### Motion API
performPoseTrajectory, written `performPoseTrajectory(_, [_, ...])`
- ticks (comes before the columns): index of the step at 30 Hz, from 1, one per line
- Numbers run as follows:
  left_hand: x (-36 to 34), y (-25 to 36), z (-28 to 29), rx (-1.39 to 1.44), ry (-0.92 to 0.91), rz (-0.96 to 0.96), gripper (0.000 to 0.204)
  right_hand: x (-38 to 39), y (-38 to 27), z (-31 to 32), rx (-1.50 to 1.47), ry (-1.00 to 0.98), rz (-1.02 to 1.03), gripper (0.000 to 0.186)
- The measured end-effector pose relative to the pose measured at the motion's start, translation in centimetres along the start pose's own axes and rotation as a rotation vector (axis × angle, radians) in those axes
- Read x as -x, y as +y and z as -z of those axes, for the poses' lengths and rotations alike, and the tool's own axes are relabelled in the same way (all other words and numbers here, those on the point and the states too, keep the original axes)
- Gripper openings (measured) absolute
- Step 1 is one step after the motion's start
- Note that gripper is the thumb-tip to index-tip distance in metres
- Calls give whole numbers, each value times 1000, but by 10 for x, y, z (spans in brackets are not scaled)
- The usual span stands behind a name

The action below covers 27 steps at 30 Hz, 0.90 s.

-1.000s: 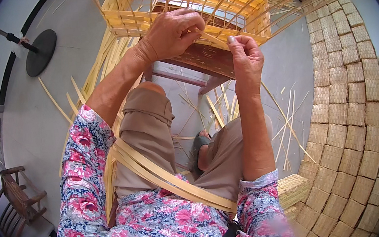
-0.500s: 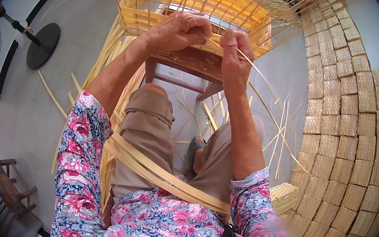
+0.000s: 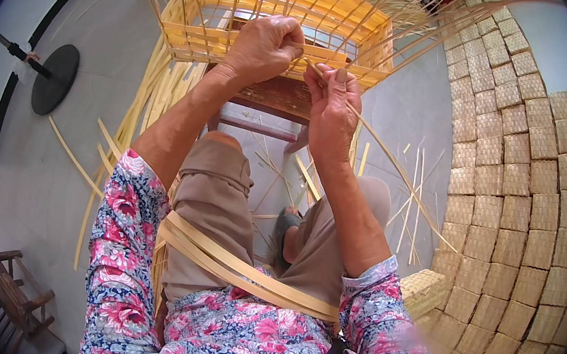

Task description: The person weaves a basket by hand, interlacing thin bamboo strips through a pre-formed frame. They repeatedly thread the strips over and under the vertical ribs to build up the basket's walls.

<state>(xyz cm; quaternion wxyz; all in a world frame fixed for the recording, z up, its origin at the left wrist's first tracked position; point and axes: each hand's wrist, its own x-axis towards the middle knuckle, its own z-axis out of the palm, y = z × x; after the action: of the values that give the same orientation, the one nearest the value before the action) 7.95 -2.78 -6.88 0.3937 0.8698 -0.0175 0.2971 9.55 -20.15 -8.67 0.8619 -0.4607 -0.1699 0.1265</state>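
A partly woven yellow bamboo basket (image 3: pixel 370 14) rests on a dark red wooden stool (image 3: pixel 273 102), its upright stakes fanning outward. At the basket's near side, my left hand (image 3: pixel 262 51) is closed with its fingertips pinched at the weave; curled fingers hide part of what they grip. Just right of it and a little nearer to me, my right hand (image 3: pixel 335 117) pinches a thin bamboo strip (image 3: pixel 395 163) between thumb and fingers. The strip's long tail runs from that hand down toward the floor at the right.
Several wide bamboo strips (image 3: pixel 242 270) lie across my lap. More strips (image 3: pixel 150 98) are heaped left of the stool, with loose slivers (image 3: pixel 418 203) on the floor. Rows of woven pieces (image 3: pixel 503 178) cover the right side. A wooden chair (image 3: pixel 18 294) and round black stand base (image 3: pixel 55 79) stand left.
My right hand has moved left and nearer to me, with its fingers turned up around the strip. My left hand stays at the basket's near side. The whole view has shifted slightly.
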Motion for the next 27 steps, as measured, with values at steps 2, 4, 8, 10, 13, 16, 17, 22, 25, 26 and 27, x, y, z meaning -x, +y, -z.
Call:
performPoseTrajectory(2, [-2, 2, -2, -45, 8, 26, 8, 1, -3, -1, 145, -37, 31, 16])
performPoseTrajectory(4, [-4, 8, -4, -83, -5, 62, 6, 2, -11, 2, 343, -94, 61, 24])
performPoseTrajectory(8, [-10, 0, -8, -173, -42, 25, 10, -14, -14, 17, 641, -57, 279, 55])
performPoseTrajectory(10, [-12, -3, -3, -189, -85, 73, 10, -32, -20, 24, 756, 19, 347, 49])
performPoseTrajectory(13, [-14, -2, -4, -168, -152, 115, 10, -49, -26, 40, 1001, -18, 447, 33])
performPoseTrajectory(16, [-17, -3, -4, -163, -204, 132, 11, -56, -34, 44, 1100, -100, 280, 23])
performPoseTrajectory(17, [-18, -6, -3, -157, -218, 149, 12, -58, -35, 43, 1090, -125, 166, 21])
performPoseTrajectory(22, [-28, -3, 7, -118, -340, 204, 11, -74, -40, 54, 1252, -192, 291, 28])
performPoseTrajectory(25, [-35, 5, 19, -116, -455, 197, 8, -69, -32, 54, 1270, -150, 373, 26])
performPoseTrajectory(26, [-40, 0, 21, -110, -502, 221, 7, -69, -32, 51, 1262, -138, 358, 26])
performPoseTrajectory(27, [-43, -3, 22, -103, -550, 246, 7, -69, -32, 48, 1254, -127, 342, 25])
